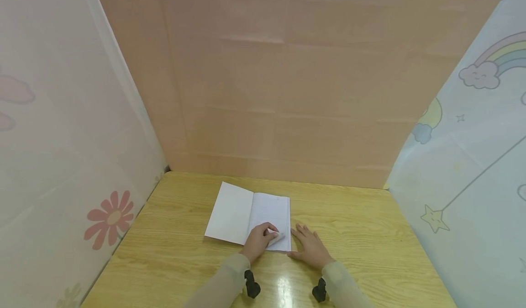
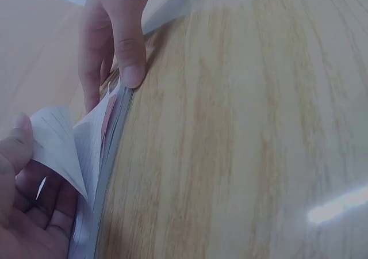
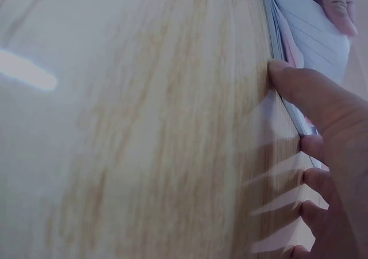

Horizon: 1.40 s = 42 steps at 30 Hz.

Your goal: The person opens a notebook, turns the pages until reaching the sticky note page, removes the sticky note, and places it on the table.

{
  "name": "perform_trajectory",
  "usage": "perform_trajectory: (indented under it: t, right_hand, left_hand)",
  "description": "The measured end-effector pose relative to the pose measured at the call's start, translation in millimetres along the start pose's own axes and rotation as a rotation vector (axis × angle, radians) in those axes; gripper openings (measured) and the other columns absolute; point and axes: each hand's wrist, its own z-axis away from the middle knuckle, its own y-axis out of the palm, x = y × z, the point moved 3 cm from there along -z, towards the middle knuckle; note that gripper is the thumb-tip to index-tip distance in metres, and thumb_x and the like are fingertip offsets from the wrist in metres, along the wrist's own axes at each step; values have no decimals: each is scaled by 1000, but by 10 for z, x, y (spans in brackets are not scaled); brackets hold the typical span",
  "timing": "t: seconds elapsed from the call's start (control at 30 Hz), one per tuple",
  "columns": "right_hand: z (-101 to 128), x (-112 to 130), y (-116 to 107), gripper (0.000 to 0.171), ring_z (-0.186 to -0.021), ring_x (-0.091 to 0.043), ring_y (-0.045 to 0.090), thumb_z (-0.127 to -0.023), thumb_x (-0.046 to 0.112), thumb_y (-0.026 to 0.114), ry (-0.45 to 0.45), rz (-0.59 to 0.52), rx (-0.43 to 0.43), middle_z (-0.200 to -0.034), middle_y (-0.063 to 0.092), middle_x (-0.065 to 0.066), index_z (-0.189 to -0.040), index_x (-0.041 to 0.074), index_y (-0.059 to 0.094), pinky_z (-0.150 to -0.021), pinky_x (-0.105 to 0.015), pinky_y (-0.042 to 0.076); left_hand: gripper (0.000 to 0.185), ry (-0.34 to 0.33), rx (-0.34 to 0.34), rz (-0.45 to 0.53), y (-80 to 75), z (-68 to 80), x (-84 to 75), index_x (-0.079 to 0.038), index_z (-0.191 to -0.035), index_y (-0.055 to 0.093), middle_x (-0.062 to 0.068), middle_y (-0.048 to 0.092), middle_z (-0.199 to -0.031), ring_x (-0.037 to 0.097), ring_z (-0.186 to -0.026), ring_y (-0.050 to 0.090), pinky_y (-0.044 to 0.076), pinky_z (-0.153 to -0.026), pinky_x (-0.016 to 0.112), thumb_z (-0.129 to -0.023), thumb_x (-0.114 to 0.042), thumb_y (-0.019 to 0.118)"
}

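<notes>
An open lined notebook (image 1: pixel 250 212) lies on the wooden table (image 1: pixel 370 235). My left hand (image 1: pixel 271 236) rests on its right-hand page and pinches the near corner of a page (image 2: pixel 60 147), curling it up off the stack. My right hand (image 1: pixel 306 239) lies flat on the table just right of the notebook with its fingers spread. Its thumb (image 3: pixel 305 98) presses against the notebook's right edge (image 2: pixel 112 149). In the left wrist view my left hand (image 2: pixel 29 195) is at the lower left and my right hand (image 2: pixel 112 57) at the top. In the right wrist view a fingertip of my left hand (image 3: pixel 336 6) shows on the lifted page.
A peach panel (image 1: pixel 287 79) closes the back of the table. A pale sheet with a flower print (image 1: pixel 61 139) hangs on the left, one with a rainbow and stars (image 1: pixel 472 161) on the right. Black camera mounts (image 1: pixel 252 287) sit on both wrists.
</notes>
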Motion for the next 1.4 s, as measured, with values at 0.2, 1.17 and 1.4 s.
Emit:
perform_trajectory:
  t: [0.2,1.17,1.4]
  right_hand:
    - [6,6,-3,79,-140,-45,29,-80,52,72,8,-6,2,-151,36,-21,-142,9,48,-108,-69,20]
    - [8,-24,24,82,-141,-43,28,-79,58,69,9,-13,3,-153,35,-19,-143,12,47,-109,-68,19]
    - [23,-20,9,83,-142,-43,27,-80,57,69,-2,-35,5,-153,34,-20,-143,10,46,-109,-69,17]
  left_hand:
    - [11,-15,16,41,-10,21,-14,-15,-101,69,-7,47,-63,5,-52,45,39,-50,20,-90,-17,67]
    - [16,-20,-93,51,-381,99,-260,-11,-106,70,2,67,-107,13,-91,54,47,-79,27,-91,-9,65]
    - [16,-22,-186,99,-653,147,-293,-11,-105,69,4,69,-104,13,-86,54,47,-71,21,-90,-7,66]
